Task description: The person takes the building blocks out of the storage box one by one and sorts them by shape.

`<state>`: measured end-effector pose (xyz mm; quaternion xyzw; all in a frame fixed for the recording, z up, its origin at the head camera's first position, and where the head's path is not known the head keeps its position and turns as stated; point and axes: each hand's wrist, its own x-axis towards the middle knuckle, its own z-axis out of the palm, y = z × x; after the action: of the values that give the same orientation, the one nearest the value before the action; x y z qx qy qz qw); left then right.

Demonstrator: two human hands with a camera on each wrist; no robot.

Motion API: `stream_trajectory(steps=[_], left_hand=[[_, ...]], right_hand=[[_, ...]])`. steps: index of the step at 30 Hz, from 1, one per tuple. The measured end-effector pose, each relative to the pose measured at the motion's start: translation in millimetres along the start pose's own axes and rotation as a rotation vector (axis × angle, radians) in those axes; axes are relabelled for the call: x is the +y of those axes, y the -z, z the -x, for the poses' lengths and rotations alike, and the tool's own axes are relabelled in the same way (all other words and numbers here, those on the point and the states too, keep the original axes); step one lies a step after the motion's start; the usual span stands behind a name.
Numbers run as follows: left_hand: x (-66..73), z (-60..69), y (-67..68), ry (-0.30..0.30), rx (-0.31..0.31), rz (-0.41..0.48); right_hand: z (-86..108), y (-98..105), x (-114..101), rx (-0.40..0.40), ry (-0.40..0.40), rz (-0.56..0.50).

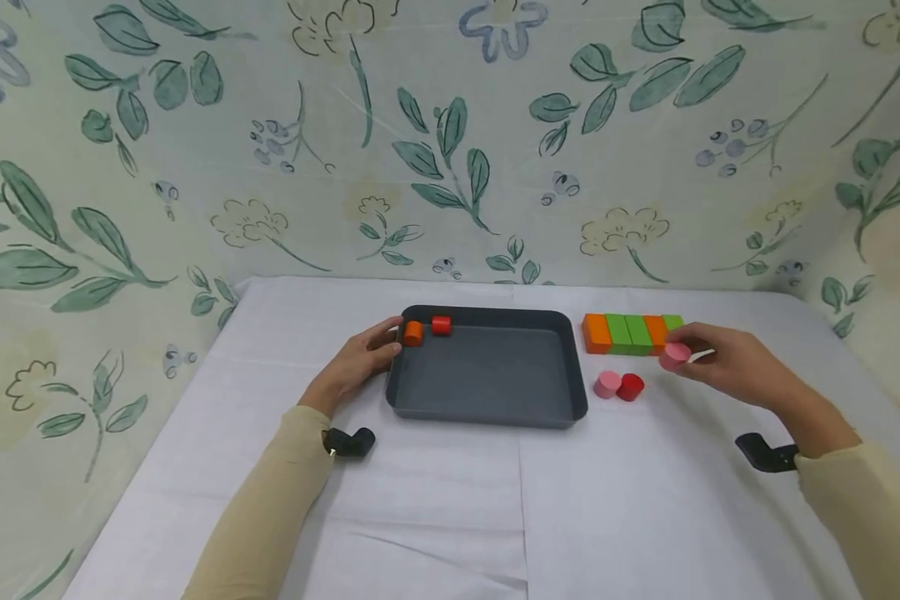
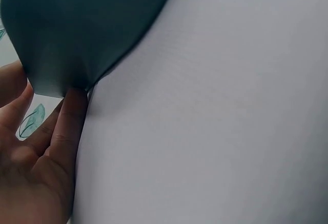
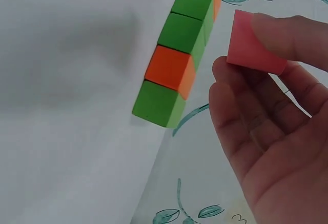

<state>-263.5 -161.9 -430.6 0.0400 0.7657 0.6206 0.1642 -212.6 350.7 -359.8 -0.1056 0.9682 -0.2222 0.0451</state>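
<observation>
A dark grey tray (image 1: 487, 375) lies on the white-covered table, and my left hand (image 1: 356, 362) grips its left edge. The left wrist view shows the fingers (image 2: 72, 116) against the tray's outer wall (image 2: 77, 34). Inside, at the back left corner, are an orange cylinder (image 1: 413, 334) and a red cylinder (image 1: 441, 326). My right hand (image 1: 735, 367) pinches a pink cylinder (image 3: 248, 44) between thumb and fingers, raised above the table beside the block row. Another pink cylinder (image 1: 607, 384) and a red cylinder (image 1: 631, 387) stand together right of the tray.
Orange and green blocks (image 1: 630, 334) form a touching row right of the tray, near the back. A floral cloth (image 1: 450, 167) hangs behind the table and along its sides. White cloth (image 1: 435, 508) covers the tabletop, with creases at the front.
</observation>
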Motion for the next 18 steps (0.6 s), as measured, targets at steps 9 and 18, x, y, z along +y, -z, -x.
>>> stream_trajectory(steps=[9, 18], left_hand=[[-1.1, 0.4, 0.0, -0.004, -0.016, 0.014], [1.2, -0.3, -1.1, -0.002, -0.013, 0.041]], right_hand=[[1.5, -17, 13, -0.051, -0.025, -0.018], [-3.1, -32, 17, -0.080, -0.026, -0.046]])
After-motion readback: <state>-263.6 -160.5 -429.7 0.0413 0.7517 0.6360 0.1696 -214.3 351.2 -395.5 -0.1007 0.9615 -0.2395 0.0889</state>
